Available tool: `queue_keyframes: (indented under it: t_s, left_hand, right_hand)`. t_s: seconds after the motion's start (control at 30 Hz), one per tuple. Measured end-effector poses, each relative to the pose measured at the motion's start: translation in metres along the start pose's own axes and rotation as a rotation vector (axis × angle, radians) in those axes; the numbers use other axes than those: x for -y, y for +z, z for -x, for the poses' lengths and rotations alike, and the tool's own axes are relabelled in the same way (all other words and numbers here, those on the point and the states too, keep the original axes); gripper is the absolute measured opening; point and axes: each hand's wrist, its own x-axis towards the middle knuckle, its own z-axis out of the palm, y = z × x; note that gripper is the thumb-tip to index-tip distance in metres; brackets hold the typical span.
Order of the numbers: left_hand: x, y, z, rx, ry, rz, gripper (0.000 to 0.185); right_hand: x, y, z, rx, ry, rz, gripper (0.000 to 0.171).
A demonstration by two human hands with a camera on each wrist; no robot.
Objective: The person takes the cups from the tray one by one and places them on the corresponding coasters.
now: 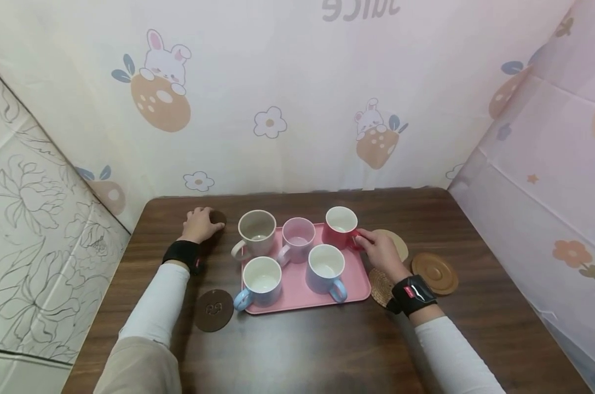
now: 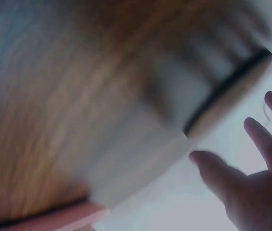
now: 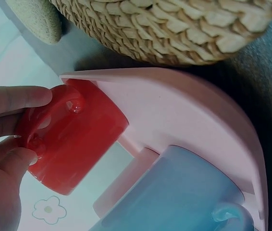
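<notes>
Right hand (image 1: 382,253) pinches the handle of the red mug (image 1: 340,226), thumb and fingers (image 3: 18,98) curled round the loop; mug sits at the pink tray's (image 1: 297,298) far corner, just ahead of the fingertips. Left hand (image 1: 198,224) lies spread, fingers relaxed, on a dark coaster (image 1: 218,218), holding nothing. Judgement: lift the mug straight up to clear the tray rim and the lilac mug (image 1: 325,266) beside it, keeping it level.

red mug (image 1: 340,227), upright, tray's far right corner, handle apparently pinched
</notes>
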Motion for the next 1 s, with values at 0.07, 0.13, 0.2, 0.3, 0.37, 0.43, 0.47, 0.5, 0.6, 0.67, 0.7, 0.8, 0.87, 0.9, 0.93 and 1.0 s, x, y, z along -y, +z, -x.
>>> queue_keyframes:
  t_s: [0.07, 0.13, 0.2, 0.3, 0.37, 0.43, 0.47, 0.5, 0.6, 0.67, 0.7, 0.8, 0.87, 0.9, 0.93, 1.0]
  left_hand:
    - [-0.002, -0.005, 0.007, -0.014, 0.006, -0.001, 0.06]
    - [-0.005, -0.01, 0.014, -0.028, 0.013, -0.001, 0.059]
    - [-0.01, -0.015, 0.021, -0.032, 0.023, 0.009, 0.059]
    - [-0.017, -0.02, 0.032, -0.007, 0.042, 0.04, 0.061]
    - [-0.022, -0.022, 0.04, 0.015, 0.055, 0.06, 0.063]
    - [-0.025, -0.022, 0.048, 0.029, 0.064, 0.073, 0.064]
    - [-0.027, -0.023, 0.052, 0.031, 0.067, 0.076, 0.064]
    - [-0.028, -0.022, 0.057, 0.029, 0.07, 0.076, 0.064]
    - [-0.03, -0.02, 0.07, 0.017, 0.077, 0.073, 0.064]
    - [-0.032, -0.017, 0.08, 0.018, 0.082, 0.073, 0.065]
    - [-0.033, -0.016, 0.086, 0.021, 0.084, 0.073, 0.065]
    - [-0.036, -0.012, 0.102, 0.037, 0.085, 0.06, 0.066]
    - [-0.037, -0.01, 0.113, 0.048, 0.081, 0.034, 0.067]
    - [-0.037, -0.008, 0.119, 0.055, 0.07, 0.024, 0.067]
    - [-0.037, -0.006, 0.125, 0.054, 0.068, 0.013, 0.067]
    - [-0.036, -0.001, 0.138, 0.061, 0.062, 0.005, 0.066]
  right_hand:
    - [0.0, 0.0, -0.001, -0.005, -0.007, 0.011, 0.042]
    - [-0.001, 0.0, -0.001, -0.01, -0.009, 0.013, 0.042]
    - [-0.001, -0.002, -0.002, -0.013, -0.005, 0.009, 0.042]
    - [-0.002, -0.006, -0.004, -0.003, -0.006, -0.006, 0.042]
    - [-0.003, -0.008, -0.005, 0.001, -0.011, -0.014, 0.042]
    - [-0.003, -0.009, -0.006, 0.004, -0.013, -0.017, 0.042]
    - [-0.003, -0.01, -0.007, 0.002, -0.011, -0.02, 0.042]
    - [-0.003, -0.01, -0.007, 0.003, -0.012, -0.019, 0.043]
    - [-0.004, -0.008, -0.008, 0.007, -0.013, -0.009, 0.043]
    - [-0.005, -0.007, -0.008, 0.008, -0.015, -0.005, 0.044]
    - [-0.006, -0.006, -0.008, 0.007, -0.016, -0.005, 0.043]
    - [-0.007, -0.004, -0.008, 0.006, -0.022, -0.004, 0.043]
    - [-0.007, -0.003, -0.008, 0.007, -0.026, -0.007, 0.042]
    - [-0.007, -0.002, -0.008, 0.01, -0.026, -0.01, 0.042]
    - [-0.007, -0.002, -0.008, 0.011, -0.026, -0.011, 0.042]
    - [-0.006, -0.001, -0.007, 0.014, -0.028, -0.013, 0.042]
